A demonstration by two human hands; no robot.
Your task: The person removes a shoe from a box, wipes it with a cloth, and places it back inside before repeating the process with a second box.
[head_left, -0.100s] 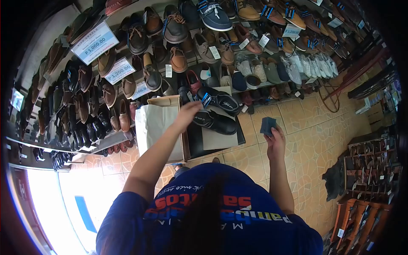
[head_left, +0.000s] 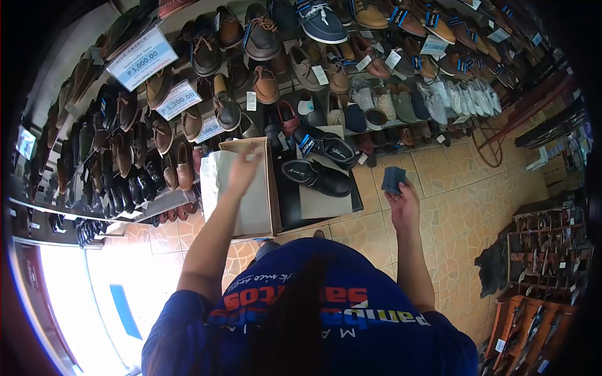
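My right hand (head_left: 404,203) grips a dark blue-grey sponge block (head_left: 393,180) between thumb and fingers, out over the tiled floor. My left hand (head_left: 243,174), a little blurred, is above an open cardboard box (head_left: 274,207) lined with pale paper (head_left: 216,188); its fingers look apart and nothing shows in them. Right of the box, one black leather shoe (head_left: 320,178) lies on a cardboard sheet (head_left: 323,208). Behind it is a second black shoe (head_left: 335,150) with a blue tag (head_left: 306,144). Neither hand touches the shoes.
Shelves crowded with shoes (head_left: 264,84) rise ahead and to the left, with price signs (head_left: 143,59) on them. Bagged white shoes (head_left: 467,97) sit further right. A dark surface (head_left: 290,203) bears the cardboard. Wooden racks (head_left: 533,329) stand at the lower right.
My left hand has moved left, away from the black shoes, and is now over the box. My right hand still holds the sponge block in nearly the same place.
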